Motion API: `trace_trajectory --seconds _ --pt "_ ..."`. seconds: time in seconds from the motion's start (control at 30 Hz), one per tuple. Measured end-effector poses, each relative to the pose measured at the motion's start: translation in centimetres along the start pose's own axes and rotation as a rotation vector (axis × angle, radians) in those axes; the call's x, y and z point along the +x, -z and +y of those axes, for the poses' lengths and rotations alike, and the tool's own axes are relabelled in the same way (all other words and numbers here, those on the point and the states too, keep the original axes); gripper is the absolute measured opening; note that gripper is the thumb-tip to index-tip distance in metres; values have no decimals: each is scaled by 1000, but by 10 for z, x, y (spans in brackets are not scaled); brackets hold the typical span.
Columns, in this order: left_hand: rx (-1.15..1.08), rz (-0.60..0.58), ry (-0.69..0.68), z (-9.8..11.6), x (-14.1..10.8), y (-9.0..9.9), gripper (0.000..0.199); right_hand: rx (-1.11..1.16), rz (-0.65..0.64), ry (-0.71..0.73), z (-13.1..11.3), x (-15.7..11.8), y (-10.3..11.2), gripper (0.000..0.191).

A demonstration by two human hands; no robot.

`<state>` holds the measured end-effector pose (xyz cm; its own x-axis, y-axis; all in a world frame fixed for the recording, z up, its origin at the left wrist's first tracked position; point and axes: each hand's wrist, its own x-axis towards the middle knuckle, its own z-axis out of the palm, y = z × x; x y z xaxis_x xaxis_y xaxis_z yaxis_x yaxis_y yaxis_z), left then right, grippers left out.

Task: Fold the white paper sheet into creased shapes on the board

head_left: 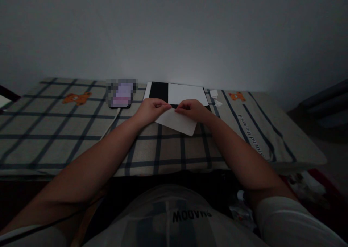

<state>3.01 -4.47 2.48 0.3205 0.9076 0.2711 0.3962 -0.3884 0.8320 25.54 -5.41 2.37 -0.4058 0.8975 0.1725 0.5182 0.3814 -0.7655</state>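
Between my hands, near the middle of the table, is a pale sheet of paper, tilted with one rounded corner toward me. My left hand pinches its upper edge, thumb and fingers together. Close beside it, my right hand pinches the same edge. The fingertips of both hands are nearly touching. Behind them lies a flat black and white item with a white sheet on its right part. My hands and the held paper hide its near edge.
A phone, partly pixelated, lies at the left with a white cable. Small white paper scraps sit right of the black and white item. A checked cloth covers the table, which meets a wall.
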Motion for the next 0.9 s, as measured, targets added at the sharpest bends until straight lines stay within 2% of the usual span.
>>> trace_trajectory --seconds 0.1,0.17,0.3,0.43,0.9 --pt "-55 31 72 1 0 3 35 -3 4 -18 1 -1 7 26" --pt "-57 -1 98 2 1 6 35 -26 3 -23 2 -1 11 25" --pt "29 -84 80 2 5 10 30 -94 -26 -35 5 -1 12 21" --pt "73 -111 48 -3 8 11 28 -128 -56 -46 7 0 12 20" --pt "9 4 129 -20 14 17 44 -108 17 -168 12 -5 36 18"
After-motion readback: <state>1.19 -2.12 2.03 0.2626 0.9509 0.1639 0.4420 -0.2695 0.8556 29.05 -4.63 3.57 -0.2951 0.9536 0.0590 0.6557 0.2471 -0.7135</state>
